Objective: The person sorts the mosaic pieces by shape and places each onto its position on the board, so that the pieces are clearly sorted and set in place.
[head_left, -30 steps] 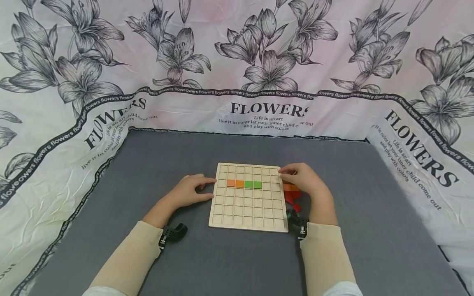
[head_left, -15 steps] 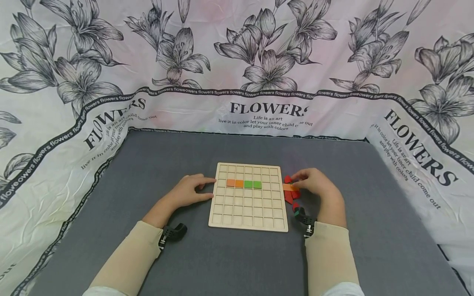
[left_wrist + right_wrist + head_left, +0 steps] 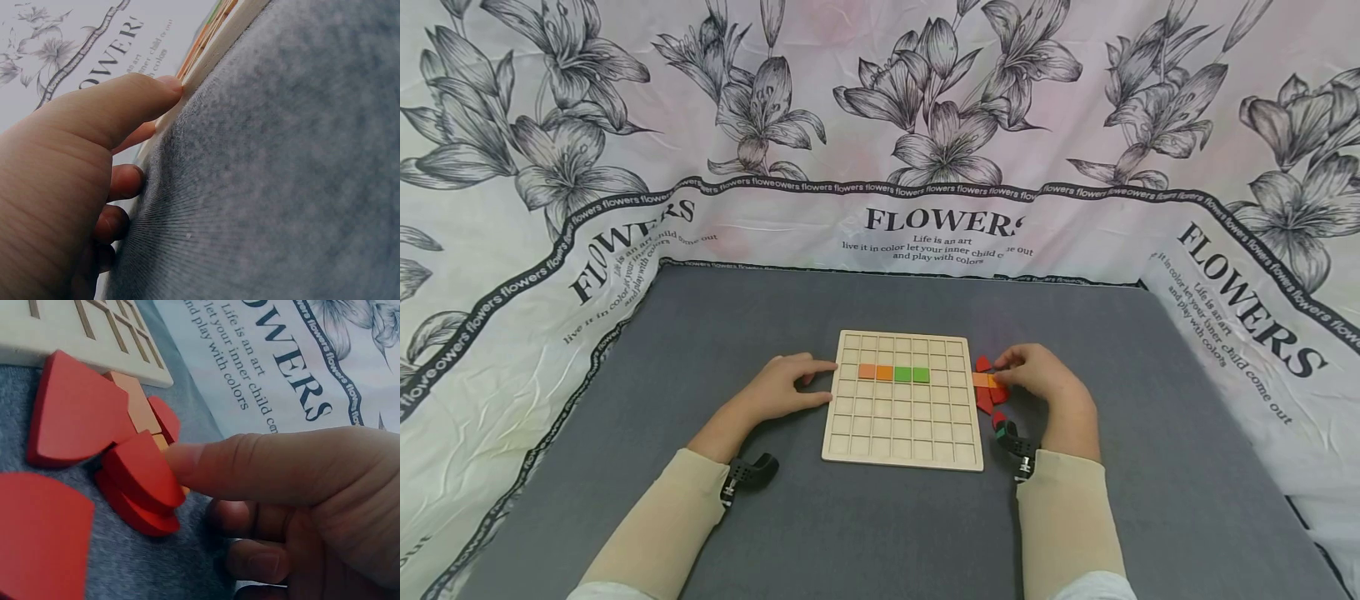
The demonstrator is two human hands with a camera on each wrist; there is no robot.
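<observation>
A square wooden grid board point(image 3: 902, 421) lies flat, with two orange and two green squares point(image 3: 912, 375) in one row. My left hand point(image 3: 775, 387) rests at its left edge; thumb and index finger are spread and touch the edge, and the other fingers bend loosely in the left wrist view. Beside the right edge, my right hand point(image 3: 1045, 375) pinches the end of an orange block point(image 3: 982, 380) among red pieces. In the right wrist view the thumb point(image 3: 219, 465) lies against the orange block and a red piece point(image 3: 144, 469); the index fingertip is hidden there.
Several red blocks with curved edges point(image 3: 78, 412) lie loosely against the board's right side, some overlapping. The grey tabletop point(image 3: 910, 533) surrounds the board. A floral printed cloth point(image 3: 820, 225) rises behind and at both sides.
My right hand has left the board's upper right edge and moved right and slightly down to the orange block, uncovering red pieces. The left hand and board have stayed in place.
</observation>
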